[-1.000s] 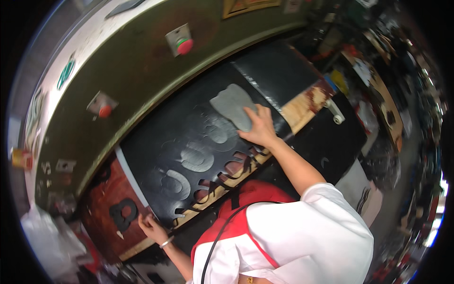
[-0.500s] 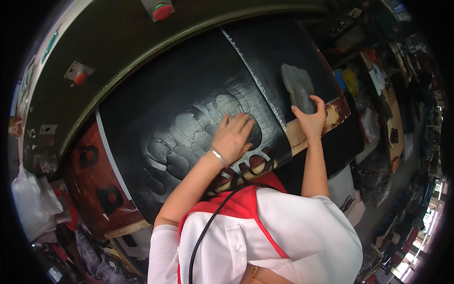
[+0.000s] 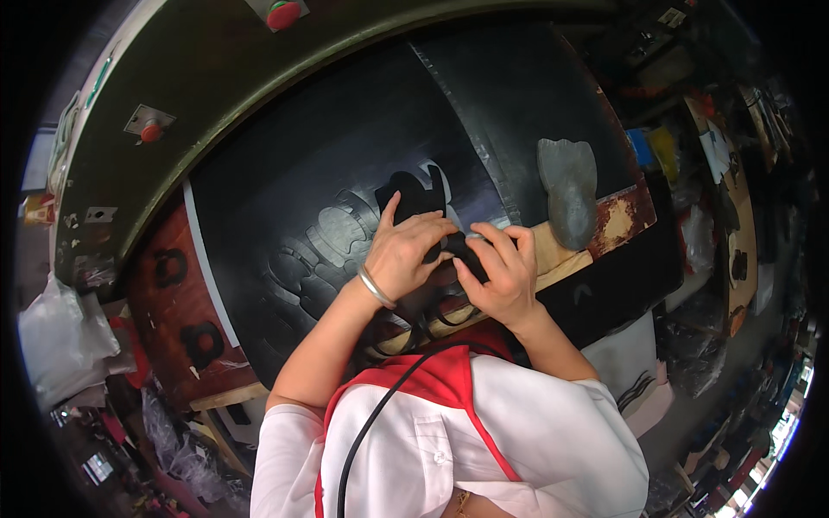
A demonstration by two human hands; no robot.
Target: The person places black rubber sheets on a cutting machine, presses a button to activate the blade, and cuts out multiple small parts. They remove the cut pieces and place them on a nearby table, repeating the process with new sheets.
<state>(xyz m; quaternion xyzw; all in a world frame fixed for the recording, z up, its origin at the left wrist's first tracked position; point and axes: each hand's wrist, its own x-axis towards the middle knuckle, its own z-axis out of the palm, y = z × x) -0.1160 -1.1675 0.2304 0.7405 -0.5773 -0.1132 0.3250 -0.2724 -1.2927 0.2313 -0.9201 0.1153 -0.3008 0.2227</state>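
Observation:
A large black sheet (image 3: 294, 164) lies across the work table, with several curved shapes cut into it. My left hand (image 3: 406, 250) is closed on a black cut piece (image 3: 402, 195), its index finger lying along it. The piece is partly lifted from the sheet, and my hand hides its lower part. Close beside, the thumb and fingers of my right hand (image 3: 501, 272) pinch the same black piece near its lower end. A grey sole-shaped piece (image 3: 570, 194) rests at the right, apart from both hands.
Loose black cut-outs (image 3: 201, 343) lie on the reddish-brown board (image 3: 224, 380) at left. Red push buttons (image 3: 150, 131) sit on the dark green machine beam (image 3: 194, 112) beyond the sheet. A plastic bag (image 3: 65, 345) hangs at far left; a cluttered shelf (image 3: 725, 216) stands right.
My right hand has let go of the grey piece, now lying near the table edge, and moved left to my left hand. A black piece has been lifted out of the sheet.

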